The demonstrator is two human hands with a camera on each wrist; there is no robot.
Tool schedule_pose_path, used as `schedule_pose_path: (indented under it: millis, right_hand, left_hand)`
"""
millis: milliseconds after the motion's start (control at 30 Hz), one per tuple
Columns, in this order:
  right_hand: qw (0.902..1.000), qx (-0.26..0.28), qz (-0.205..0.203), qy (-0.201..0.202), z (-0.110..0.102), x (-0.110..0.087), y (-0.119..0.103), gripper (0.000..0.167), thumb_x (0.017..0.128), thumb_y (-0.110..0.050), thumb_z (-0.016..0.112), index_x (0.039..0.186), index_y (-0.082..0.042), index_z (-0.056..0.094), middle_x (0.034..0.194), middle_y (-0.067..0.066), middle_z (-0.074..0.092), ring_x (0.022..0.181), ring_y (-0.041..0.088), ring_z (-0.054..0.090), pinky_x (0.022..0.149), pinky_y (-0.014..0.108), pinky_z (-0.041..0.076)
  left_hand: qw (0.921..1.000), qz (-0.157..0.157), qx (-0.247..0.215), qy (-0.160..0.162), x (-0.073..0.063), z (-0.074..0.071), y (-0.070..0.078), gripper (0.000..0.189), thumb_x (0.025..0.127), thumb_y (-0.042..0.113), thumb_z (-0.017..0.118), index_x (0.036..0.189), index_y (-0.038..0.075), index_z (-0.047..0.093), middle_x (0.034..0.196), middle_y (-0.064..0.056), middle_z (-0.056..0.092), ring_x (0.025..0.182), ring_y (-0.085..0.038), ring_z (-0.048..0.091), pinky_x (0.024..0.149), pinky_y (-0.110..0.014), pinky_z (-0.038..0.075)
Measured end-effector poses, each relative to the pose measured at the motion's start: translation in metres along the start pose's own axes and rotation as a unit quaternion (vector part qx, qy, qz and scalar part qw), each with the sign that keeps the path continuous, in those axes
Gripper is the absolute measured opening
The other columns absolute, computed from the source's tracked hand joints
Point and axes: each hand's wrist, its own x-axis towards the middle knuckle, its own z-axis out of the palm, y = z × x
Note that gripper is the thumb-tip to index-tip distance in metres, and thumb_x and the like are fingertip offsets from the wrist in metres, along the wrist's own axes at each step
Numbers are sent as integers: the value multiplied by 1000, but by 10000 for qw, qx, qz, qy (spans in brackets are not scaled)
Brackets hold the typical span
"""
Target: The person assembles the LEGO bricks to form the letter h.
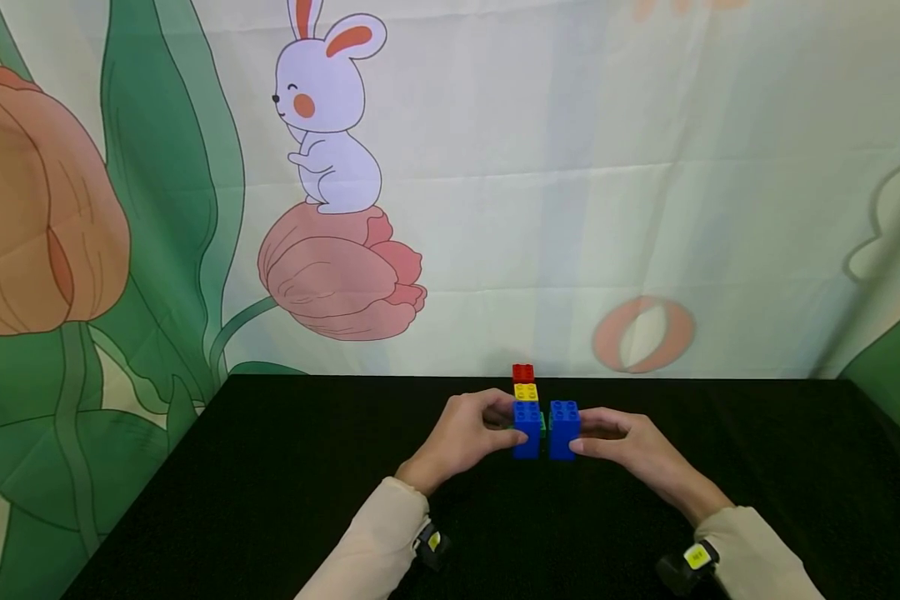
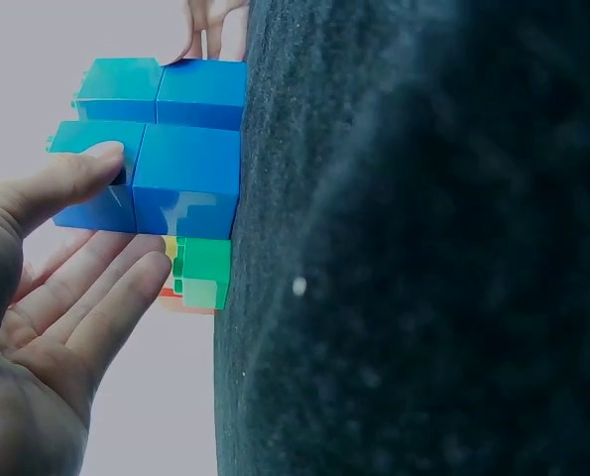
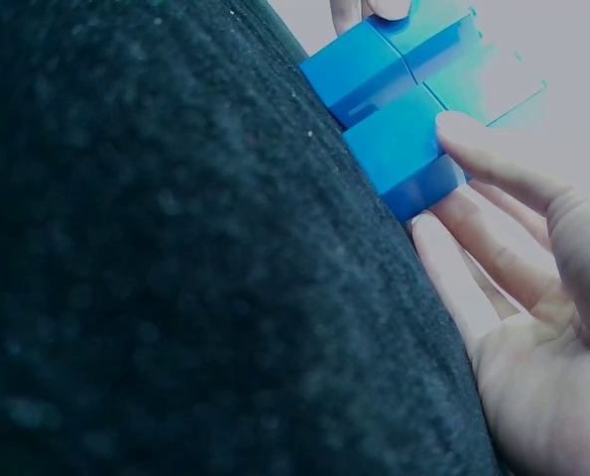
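Note:
Two blue stacks of toy building bricks stand upright side by side on the black cloth, a narrow gap between them. My left hand holds the left blue stack, its thumb on the near face of the upper brick. With thumb in front and fingers at the side and back, my right hand holds the right blue stack. Each stack is two bricks high, as the left wrist view shows. Behind the left stack are a yellow brick and a red brick. A green brick sits low behind, partly hidden.
The black cloth-covered table spreads around the bricks, its far edge just behind them. A printed curtain with a rabbit and tulips hangs beyond that edge. Both wrists carry dark camera straps over light sleeves.

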Motion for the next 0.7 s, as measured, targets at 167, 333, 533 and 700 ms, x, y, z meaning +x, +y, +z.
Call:
schedule_pose_path:
  millis: [167, 333, 533, 700]
  right_hand:
    - [10000, 41, 14, -2, 0, -1, -1, 61, 95, -36, 80, 145, -8, 61, 142, 14, 64, 128, 34, 61, 108, 59, 48]
    - [10000, 7, -32, -31, 0, -1, -1, 60, 95, -35, 79, 145, -7, 60, 143, 15, 63, 129, 35, 60, 109, 60, 48]
    - [10000, -43, 19, -17, 0, -1, -2, 61, 95, -36, 80, 145, -8, 61, 143, 15, 63, 130, 35, 60, 109, 61, 47]
    - [10000, -66, 19, -29, -1, -1, -2, 62, 95, -37, 79, 145, -8, 60, 143, 15, 62, 132, 36, 58, 109, 61, 47]
  left_hand:
    - [10000, 5, 20, -13, 1, 1, 1, 33, 95, 17, 83, 124, 9, 70, 116, -3, 74, 102, -14, 71, 90, -30, 60]
    - [10000, 24, 65, -19, 2, 2, 1, 34, 95, 17, 83, 125, 8, 70, 117, -4, 75, 104, -17, 72, 92, -32, 60]
    - [9999, 5, 96, -57, 3, 3, 0, 35, 96, 18, 82, 127, 8, 70, 119, -5, 74, 107, -18, 72, 94, -34, 60]
    - [9999, -26, 73, -63, 2, 3, 0, 35, 97, 19, 81, 129, 8, 69, 120, -5, 74, 107, -18, 71, 95, -34, 59]
